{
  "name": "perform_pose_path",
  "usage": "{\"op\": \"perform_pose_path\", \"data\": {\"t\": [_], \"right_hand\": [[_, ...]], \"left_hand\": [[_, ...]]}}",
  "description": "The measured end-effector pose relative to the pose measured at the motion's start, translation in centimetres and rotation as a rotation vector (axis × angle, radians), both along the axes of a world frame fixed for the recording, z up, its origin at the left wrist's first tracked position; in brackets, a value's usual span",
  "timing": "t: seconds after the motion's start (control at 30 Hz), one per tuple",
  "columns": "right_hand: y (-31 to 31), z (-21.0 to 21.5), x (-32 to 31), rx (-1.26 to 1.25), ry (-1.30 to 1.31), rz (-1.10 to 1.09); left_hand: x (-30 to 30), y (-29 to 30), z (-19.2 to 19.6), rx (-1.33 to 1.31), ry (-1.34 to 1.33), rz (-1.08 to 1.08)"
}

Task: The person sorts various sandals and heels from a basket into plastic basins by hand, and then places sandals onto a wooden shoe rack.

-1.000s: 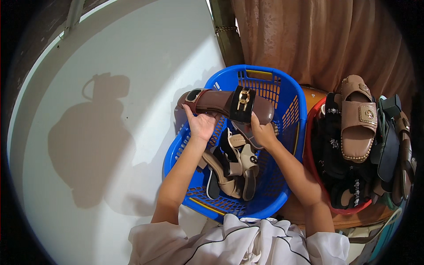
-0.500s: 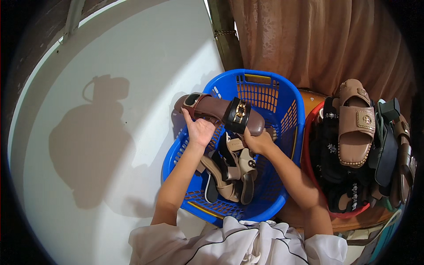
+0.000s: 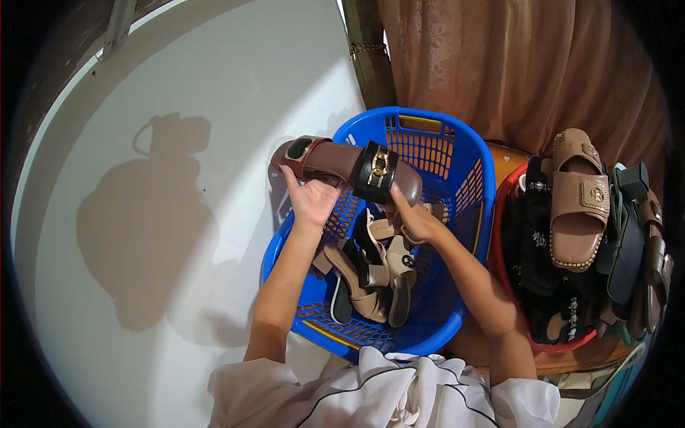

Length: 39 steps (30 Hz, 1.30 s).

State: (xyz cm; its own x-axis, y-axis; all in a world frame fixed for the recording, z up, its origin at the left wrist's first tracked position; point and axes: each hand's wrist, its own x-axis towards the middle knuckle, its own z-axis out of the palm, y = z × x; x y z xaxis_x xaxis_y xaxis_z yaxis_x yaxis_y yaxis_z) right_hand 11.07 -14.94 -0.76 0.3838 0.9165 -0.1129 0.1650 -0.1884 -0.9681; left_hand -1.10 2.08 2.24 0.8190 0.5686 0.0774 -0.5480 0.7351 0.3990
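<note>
Above the blue basket's far left side, two brown sandals overlap in my hands. The left sandal [image 3: 302, 150] has a dark brown strap with a black oval ornament. The right sandal [image 3: 374, 173] has a black strap with a gold chain ornament. My left hand [image 3: 312, 201] supports the left one from below, palm up, thumb against its side, the other fingers hidden behind it. My right hand [image 3: 417, 220] grips the right one near its rounded end, index finger along the black strap. Beneath them, several beige and black heeled sandals [image 3: 365, 291] lie in the blue basket [image 3: 457, 324].
At the right, a red basin [image 3: 501, 260] is heaped with black, brown and green footwear, a tan slide sandal [image 3: 576, 246] on top. It stands on a wooden surface [image 3: 503, 158]. A brown curtain [image 3: 499, 64] hangs behind. A white surface [image 3: 264, 93] spans the left.
Both sandals have shifted a little to the left and up with my hands. My right index finger now lies further up along the black strap. The baskets' contents look unchanged.
</note>
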Motion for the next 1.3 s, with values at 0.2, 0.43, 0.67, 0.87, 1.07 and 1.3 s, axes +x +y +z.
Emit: {"op": "perform_pose_path", "data": {"t": [0.2,0.43,0.67,0.87,1.07,1.3], "right_hand": [[-0.3,1.5,0.3,0.231,0.502,0.05],[-0.6,2.6,-0.1,0.422,0.969,-0.104],[-0.4,2.3,0.0,0.352,0.953,-0.127],[0.0,1.5,0.1,0.429,0.905,-0.285],[0.1,0.9,0.7,0.5,0.905,-0.354],[0.0,1.7,-0.1,0.658,0.775,-0.486]], "left_hand": [[-0.6,0.7,-0.9,0.073,-0.058,-0.025],[-0.3,-1.4,0.5,-0.006,-0.112,-0.075],[-0.5,-1.0,0.7,-0.021,-0.114,-0.142],[-0.4,-1.4,0.6,-0.018,-0.133,-0.193],[-0.5,-2.5,1.2,0.039,-0.17,-0.204],[-0.7,-4.4,2.5,-0.006,-0.229,-0.231]]}}
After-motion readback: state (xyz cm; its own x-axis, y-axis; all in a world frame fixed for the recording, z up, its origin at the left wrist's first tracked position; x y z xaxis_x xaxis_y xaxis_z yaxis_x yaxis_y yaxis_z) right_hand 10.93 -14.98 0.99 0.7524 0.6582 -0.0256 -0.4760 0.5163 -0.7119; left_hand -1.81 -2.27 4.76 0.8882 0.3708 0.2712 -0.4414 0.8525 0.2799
